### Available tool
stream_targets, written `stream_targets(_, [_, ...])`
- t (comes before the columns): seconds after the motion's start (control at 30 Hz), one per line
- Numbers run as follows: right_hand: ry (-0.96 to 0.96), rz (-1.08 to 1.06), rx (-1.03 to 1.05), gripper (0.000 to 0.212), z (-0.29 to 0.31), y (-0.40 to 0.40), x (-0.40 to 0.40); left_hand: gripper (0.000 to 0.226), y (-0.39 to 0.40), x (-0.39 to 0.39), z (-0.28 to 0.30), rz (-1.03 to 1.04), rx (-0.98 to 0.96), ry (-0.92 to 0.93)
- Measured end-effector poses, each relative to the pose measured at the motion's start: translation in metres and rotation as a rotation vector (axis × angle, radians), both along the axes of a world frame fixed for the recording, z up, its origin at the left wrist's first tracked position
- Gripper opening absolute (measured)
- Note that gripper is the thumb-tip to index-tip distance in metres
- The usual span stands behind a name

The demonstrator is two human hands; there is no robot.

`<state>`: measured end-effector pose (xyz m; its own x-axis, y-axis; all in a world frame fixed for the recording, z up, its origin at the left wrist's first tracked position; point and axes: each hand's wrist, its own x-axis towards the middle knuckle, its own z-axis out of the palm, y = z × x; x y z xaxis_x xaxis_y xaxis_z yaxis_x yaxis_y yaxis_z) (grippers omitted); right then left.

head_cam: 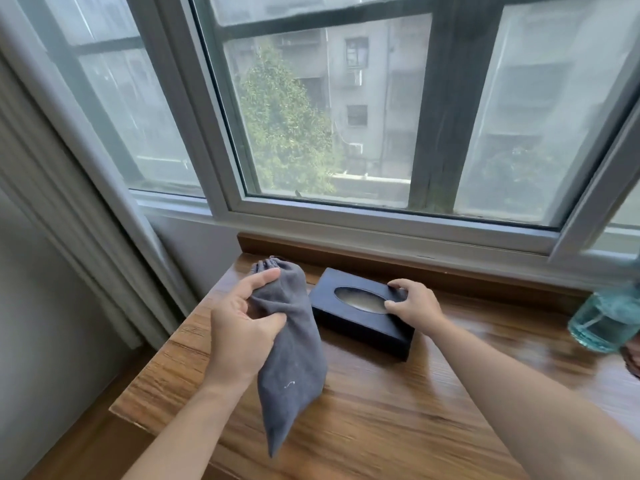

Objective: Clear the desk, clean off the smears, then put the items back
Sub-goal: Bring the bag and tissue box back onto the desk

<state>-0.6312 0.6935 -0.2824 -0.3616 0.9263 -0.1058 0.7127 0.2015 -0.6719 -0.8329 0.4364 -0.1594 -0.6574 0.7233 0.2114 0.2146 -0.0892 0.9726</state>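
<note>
Here both hands are busy at the far left corner of the wooden bench, under the window. The left hand grips a grey drawstring cloth pouch around its upper part, thumb and fingers curled into the fabric. Its gathered neck points toward the wall, and its lower end hangs past the near edge, so the pouch seems to be carried rather than resting. The right hand sits on the far end of a dark rectangular tissue box with an oval opening, fingers bent over its top and edge in a light hold. The box lies flat on the bench just beside the pouch.

Holding one item in each hand suggests both are handled as a pair, either being lifted away or being set back in the corner; which stage this is cannot be told. A blue-green glass jar, blurred, stands at the right edge, well apart from the box. No smears are plainly visible on the wood.
</note>
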Motion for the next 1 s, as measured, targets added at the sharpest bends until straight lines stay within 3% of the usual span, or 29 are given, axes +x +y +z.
stream_targets(0.13, [-0.109,-0.048,0.111,0.058,0.006,-0.004,-0.018,0.068,0.002,-0.014,0.003,-0.089,-0.005,-0.047])
stream_targets(0.23, [0.083,0.028,0.333,0.052,0.029,-0.038,-0.017,0.066,0.007,-0.011,0.008,-0.184,-0.020,-0.047])
stream_targets(0.33, [0.402,0.160,-0.017,0.060,0.056,-0.082,-0.002,0.066,0.015,0.003,0.017,-0.315,-0.038,-0.017])
stream_targets(0.43, [0.554,0.227,-0.300,0.081,0.060,-0.110,0.021,0.066,0.027,0.024,0.027,-0.468,-0.032,-0.003])
stream_targets(0.57, [0.812,0.103,-0.418,0.085,0.050,-0.127,0.061,0.065,0.050,0.050,0.021,-0.598,-0.017,-0.153])
stream_targets(0.63, [0.775,-0.016,-0.338,0.087,0.047,-0.133,0.083,0.066,0.064,0.062,0.007,-0.612,-0.020,-0.243])
stream_targets(0.73, [0.654,-0.153,-0.199,0.068,0.038,-0.146,0.108,0.066,0.079,0.080,-0.020,-0.625,-0.072,-0.294])
stream_targets(0.87, [0.625,-0.385,-0.115,0.043,0.017,-0.157,0.126,0.066,0.093,0.109,-0.059,-0.613,-0.145,-0.180])
stream_targets(1.0, [0.600,-0.501,-0.149,0.036,0.003,-0.154,0.136,0.060,0.113,0.126,-0.076,-0.647,-0.155,0.002])
